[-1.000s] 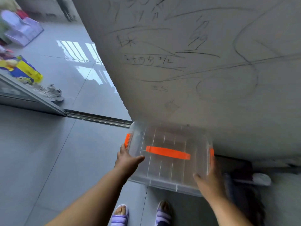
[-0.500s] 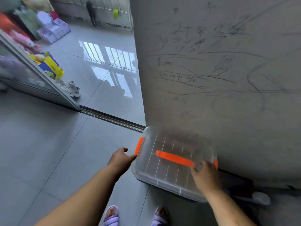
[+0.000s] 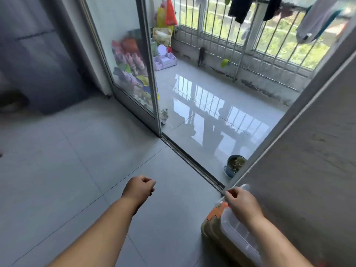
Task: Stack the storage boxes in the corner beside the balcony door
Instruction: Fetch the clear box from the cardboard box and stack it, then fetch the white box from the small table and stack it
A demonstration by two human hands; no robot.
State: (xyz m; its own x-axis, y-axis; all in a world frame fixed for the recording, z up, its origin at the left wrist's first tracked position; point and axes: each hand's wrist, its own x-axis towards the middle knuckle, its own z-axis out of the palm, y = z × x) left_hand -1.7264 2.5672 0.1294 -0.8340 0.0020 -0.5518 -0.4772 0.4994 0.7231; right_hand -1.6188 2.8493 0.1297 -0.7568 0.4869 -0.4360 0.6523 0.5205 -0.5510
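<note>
My view has swung up from the scribbled wall to the open balcony door [image 3: 133,60], and both hands have let go of the box.

The clear storage box [image 3: 234,231] with its orange latch sits on the floor against the wall [image 3: 308,170], beside the door track. My right hand [image 3: 243,204] hovers over it, loosely curled, gripping nothing; my left hand [image 3: 139,189] is clenched, empty.

Grey round pot [image 3: 235,166] of plants, on glossy balcony tiles just beyond the metal door track [image 3: 192,162]. Lilac plastic toy chair [image 3: 165,57], far corner. Orange plastic bag [image 3: 170,11] hanging above (contents unclear). Dark garments [image 3: 239,8] on a line.
</note>
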